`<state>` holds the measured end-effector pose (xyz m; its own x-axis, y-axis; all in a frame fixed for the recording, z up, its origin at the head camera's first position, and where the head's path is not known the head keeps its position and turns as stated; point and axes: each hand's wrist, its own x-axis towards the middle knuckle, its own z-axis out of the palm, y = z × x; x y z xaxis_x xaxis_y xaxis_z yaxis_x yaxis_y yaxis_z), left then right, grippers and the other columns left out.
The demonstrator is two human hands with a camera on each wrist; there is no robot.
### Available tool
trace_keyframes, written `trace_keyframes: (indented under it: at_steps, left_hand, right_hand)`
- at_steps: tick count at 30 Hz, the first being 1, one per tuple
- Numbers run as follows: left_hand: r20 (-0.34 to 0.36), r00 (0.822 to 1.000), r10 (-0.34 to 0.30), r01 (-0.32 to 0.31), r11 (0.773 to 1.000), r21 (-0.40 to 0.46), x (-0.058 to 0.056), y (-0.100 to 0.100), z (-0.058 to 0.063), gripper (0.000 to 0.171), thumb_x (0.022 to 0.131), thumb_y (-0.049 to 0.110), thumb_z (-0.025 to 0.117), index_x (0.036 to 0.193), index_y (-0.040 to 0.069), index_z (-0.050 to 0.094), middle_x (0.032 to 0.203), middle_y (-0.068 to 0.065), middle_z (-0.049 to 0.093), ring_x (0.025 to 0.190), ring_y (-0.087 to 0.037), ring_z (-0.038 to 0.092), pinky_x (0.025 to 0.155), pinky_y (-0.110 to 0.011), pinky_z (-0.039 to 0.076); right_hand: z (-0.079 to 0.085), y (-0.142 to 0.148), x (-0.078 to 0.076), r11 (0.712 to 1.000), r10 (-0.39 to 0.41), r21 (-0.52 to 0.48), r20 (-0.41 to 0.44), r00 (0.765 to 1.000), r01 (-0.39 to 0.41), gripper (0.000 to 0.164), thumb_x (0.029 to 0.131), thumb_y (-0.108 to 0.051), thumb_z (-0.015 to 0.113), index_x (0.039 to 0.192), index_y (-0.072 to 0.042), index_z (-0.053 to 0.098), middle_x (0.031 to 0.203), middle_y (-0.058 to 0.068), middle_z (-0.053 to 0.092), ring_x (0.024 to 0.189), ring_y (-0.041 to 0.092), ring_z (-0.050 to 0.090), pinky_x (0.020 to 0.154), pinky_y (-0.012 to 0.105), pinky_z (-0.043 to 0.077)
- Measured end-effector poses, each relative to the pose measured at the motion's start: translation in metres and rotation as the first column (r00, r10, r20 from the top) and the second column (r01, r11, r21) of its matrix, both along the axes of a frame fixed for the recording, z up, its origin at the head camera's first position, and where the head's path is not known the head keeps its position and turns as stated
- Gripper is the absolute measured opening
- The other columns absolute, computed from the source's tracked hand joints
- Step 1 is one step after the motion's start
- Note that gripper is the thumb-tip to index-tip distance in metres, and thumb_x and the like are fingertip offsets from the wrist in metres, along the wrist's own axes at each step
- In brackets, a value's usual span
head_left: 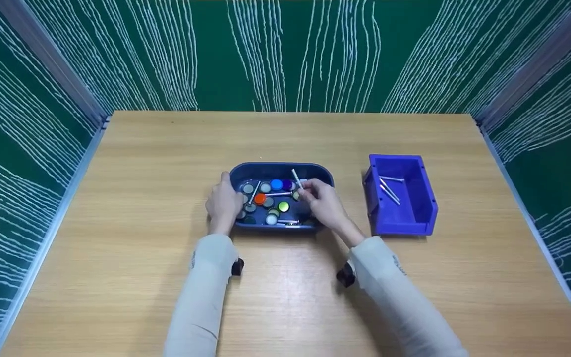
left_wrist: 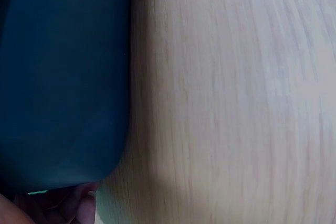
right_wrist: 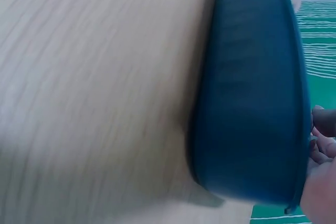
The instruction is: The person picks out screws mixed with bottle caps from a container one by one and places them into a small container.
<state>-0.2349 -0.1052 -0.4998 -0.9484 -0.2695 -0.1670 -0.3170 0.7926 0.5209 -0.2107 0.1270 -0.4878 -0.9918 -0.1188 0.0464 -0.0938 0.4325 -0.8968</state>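
Observation:
My left hand [head_left: 223,202] grips the left end of a dark blue tub [head_left: 280,166]. In the left wrist view, its fingers [left_wrist: 84,208] are curled against the tub's outer wall [left_wrist: 63,87]. Over the tub's right side, my right hand [head_left: 326,204] pinches a silver bolt [head_left: 296,176] that tilts upward. Inside the tub lie several round bottle caps, among them an orange cap [head_left: 259,199], a blue cap [head_left: 276,185] and a yellow-green cap [head_left: 283,207]. Other bolts [head_left: 255,193] lie among them. The right wrist view shows part of my right hand [right_wrist: 320,182] beyond the tub's rim; the bolt is unclear there.
A purple-blue bin [head_left: 427,229] stands to the right of the tub, with several silver bolts [head_left: 389,192] on its floor. Both containers rest on a wooden table [head_left: 285,297]. Green walls [head_left: 211,59] with white lines enclose the table at the back and sides.

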Motion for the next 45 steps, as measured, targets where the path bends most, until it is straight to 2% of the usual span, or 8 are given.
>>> trace_keyframes:
  at_steps: [4,9,15,22,27,31,36,45]
  left_hand:
    - [0.000,1.000,-0.002,0.002,1.000,0.007,0.000,-0.001,0.002,0.053,0.090,0.019,0.057,0.141,0.017,0.039,0.121,-0.018,0.065,0.102,-0.035,0.064,0.086,-0.054,0.051]
    - [-0.006,1.000,-0.006,0.006,1.000,0.003,-0.002,-0.002,0.004,0.054,0.091,0.019,0.056,0.142,0.017,0.039,0.121,-0.018,0.065,0.101,-0.035,0.064,0.086,-0.053,0.051]
    - [-0.018,1.000,-0.007,0.007,1.000,-0.011,-0.003,-0.001,0.004,0.054,0.092,0.019,0.056,0.143,0.016,0.039,0.120,-0.019,0.065,0.100,-0.036,0.065,0.084,-0.052,0.052]
    - [-0.035,0.999,-0.002,0.002,1.000,-0.008,-0.002,-0.002,0.005,0.049,0.090,0.016,0.056,0.137,0.016,0.043,0.118,-0.020,0.067,0.102,-0.037,0.065,0.082,-0.054,0.052]
    - [-0.034,0.999,-0.001,0.001,1.000,0.000,-0.001,-0.003,0.005,0.049,0.090,0.015,0.055,0.138,0.015,0.042,0.119,-0.019,0.067,0.102,-0.038,0.065,0.084,-0.054,0.052]
    - [-0.026,1.000,-0.004,0.004,1.000,0.006,-0.001,-0.002,0.005,0.051,0.091,0.016,0.056,0.140,0.015,0.041,0.120,-0.019,0.066,0.102,-0.037,0.065,0.085,-0.054,0.052]
    - [-0.021,1.000,-0.003,0.004,1.000,0.004,-0.001,-0.001,0.004,0.053,0.091,0.017,0.057,0.141,0.016,0.040,0.119,-0.019,0.067,0.101,-0.036,0.065,0.083,-0.053,0.052]
    - [-0.025,1.000,-0.004,0.004,1.000,0.008,0.000,-0.001,0.000,0.053,0.091,0.017,0.057,0.141,0.016,0.041,0.116,-0.018,0.067,0.097,-0.035,0.066,0.080,-0.051,0.052]
  right_hand:
    - [0.008,0.005,-0.003,0.999,-0.016,-0.052,0.007,1.000,0.016,0.020,0.097,-0.008,0.059,0.110,0.006,0.065,0.089,0.012,0.068,0.073,0.016,0.057,0.059,0.020,0.046]
    - [0.018,0.014,-0.006,0.980,-0.049,-0.193,0.041,0.998,0.056,0.020,0.096,-0.002,0.057,0.111,0.011,0.062,0.085,0.008,0.065,0.067,0.005,0.056,0.061,0.019,0.048]
    - [0.032,0.035,-0.007,0.968,-0.119,-0.218,0.056,0.991,0.128,0.025,0.097,-0.008,0.058,0.113,0.009,0.063,0.083,0.005,0.068,0.070,0.008,0.060,0.066,0.022,0.050]
    - [0.043,0.069,-0.006,0.937,-0.165,-0.309,0.029,0.986,0.165,0.026,0.097,-0.010,0.059,0.112,0.012,0.061,0.075,-0.008,0.066,0.063,0.003,0.057,0.061,0.017,0.048]
    - [0.049,0.094,-0.005,0.920,-0.198,-0.339,0.035,0.980,0.198,0.025,0.097,-0.014,0.060,0.111,0.007,0.061,0.077,-0.009,0.067,0.066,0.005,0.059,0.063,0.018,0.051]
    - [0.049,0.112,-0.005,0.883,-0.270,-0.376,0.080,0.959,0.280,0.017,0.096,-0.013,0.061,0.107,-0.001,0.061,0.077,-0.009,0.067,0.066,0.003,0.059,0.062,0.016,0.051]
    - [0.041,0.132,-0.008,0.885,-0.363,-0.269,0.113,0.925,0.380,0.012,0.097,-0.016,0.061,0.103,-0.006,0.060,0.074,-0.013,0.060,0.062,0.001,0.053,0.060,0.014,0.048]
    - [0.013,0.156,-0.006,0.926,-0.373,0.018,0.176,0.911,0.376,0.039,0.100,-0.025,0.055,0.123,0.007,0.056,0.084,-0.008,0.053,0.064,-0.002,0.054,0.062,0.014,0.048]
